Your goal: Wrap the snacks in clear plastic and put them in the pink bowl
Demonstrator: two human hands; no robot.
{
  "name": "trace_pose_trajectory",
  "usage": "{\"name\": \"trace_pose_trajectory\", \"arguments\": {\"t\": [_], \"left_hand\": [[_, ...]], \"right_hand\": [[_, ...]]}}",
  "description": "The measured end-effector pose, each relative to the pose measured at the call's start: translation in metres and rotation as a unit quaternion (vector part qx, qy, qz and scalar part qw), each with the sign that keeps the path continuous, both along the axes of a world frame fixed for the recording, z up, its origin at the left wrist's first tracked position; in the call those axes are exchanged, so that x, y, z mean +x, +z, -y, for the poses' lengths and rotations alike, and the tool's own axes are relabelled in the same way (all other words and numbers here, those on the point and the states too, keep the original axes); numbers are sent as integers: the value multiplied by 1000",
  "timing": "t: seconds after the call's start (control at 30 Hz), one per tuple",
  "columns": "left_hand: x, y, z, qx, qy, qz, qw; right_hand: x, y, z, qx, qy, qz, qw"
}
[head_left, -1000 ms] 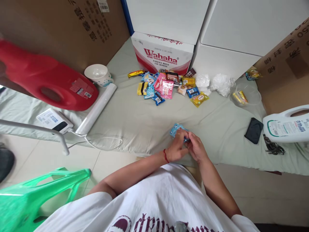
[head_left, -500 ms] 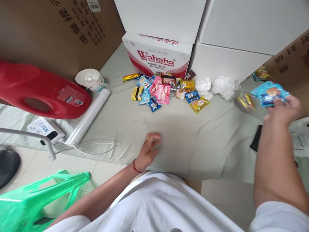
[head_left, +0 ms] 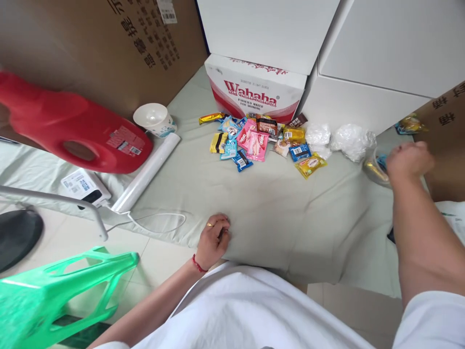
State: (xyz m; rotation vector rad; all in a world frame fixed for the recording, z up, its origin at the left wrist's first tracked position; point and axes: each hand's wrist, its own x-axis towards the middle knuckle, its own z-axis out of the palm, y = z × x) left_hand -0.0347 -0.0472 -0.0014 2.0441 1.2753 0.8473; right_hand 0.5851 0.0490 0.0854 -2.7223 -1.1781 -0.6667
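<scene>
My right hand is closed at the rim of a clear round container at the right. A blue snack packet shows partly beside its fingers, low in the container, with a gold-wrapped snack next to it. My fingertips are mostly hidden behind the hand. Loosely curled, my left hand rests near the front edge of the cloth with nothing visible in it. Farther back lies a pile of wrapped snacks, among them pink packets, a yellow packet and a blue packet.
A Wahaha carton stands behind the pile, with crumpled clear plastic to its right. At the left are a red jug, a paper bowl, a white roll and a power bank. A green stool stands below.
My right hand has brought the blue snack packet down to the clear container, turning its knuckles up. My left hand has drawn back slightly and curled more. The view has shifted a little.
</scene>
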Motion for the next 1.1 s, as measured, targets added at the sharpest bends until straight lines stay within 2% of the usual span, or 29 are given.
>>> {"name": "trace_pose_trajectory", "arguments": {"t": [0.1, 0.17, 0.27, 0.37, 0.47, 0.57, 0.63, 0.67, 0.73, 0.8, 0.87, 0.9, 0.93, 1.0, 1.1], "left_hand": [[0, 0, 0, 3, -7, 9, 1000], [0, -1, 0, -2, -5, 13, 1000], [0, -3, 1, -12, -6, 19, 1000], [-1, -4, 2, -15, -9, 32, 999], [-7, -2, 3, -25, -15, 49, 998], [-13, 4, 3, -67, -19, 87, 994], [-11, 11, -1, -117, -14, 123, 985], [-8, 15, -4, -150, -12, 146, 978], [7, 22, -13, -242, -13, 210, 947], [31, 28, -23, -359, -14, 292, 886], [58, 30, -33, -468, -19, 362, 806], [71, 29, -38, -509, -29, 384, 770], [82, 27, -41, -534, -42, 397, 745], [96, 21, -44, -541, -37, 406, 736], [99, 14, -43, -516, -10, 394, 761]], "right_hand": [[-60, 12, -25, -35, 114, -60, 991], [-99, 12, -48, -43, 199, -89, 975], [-142, 3, -82, -7, 228, -119, 966], [-162, -9, -109, -11, 215, -153, 964], [-165, -8, -120, -21, 205, -170, 964], [-164, 6, -111, 98, 213, -179, 955], [-173, 15, -91, 220, 211, -265, 915], [-182, 17, -76, 275, 200, -344, 875], [-215, 11, -39, 336, 159, -539, 755], [-262, -5, 3, 304, 146, -701, 629], [-312, -29, 45, 259, 146, -745, 597], [-334, -40, 63, 233, 144, -773, 572], [-353, -50, 79, 210, 144, -790, 557], [-376, -62, 103, 199, 141, -797, 552], [-374, -63, 122, 237, 125, -792, 549]]}}
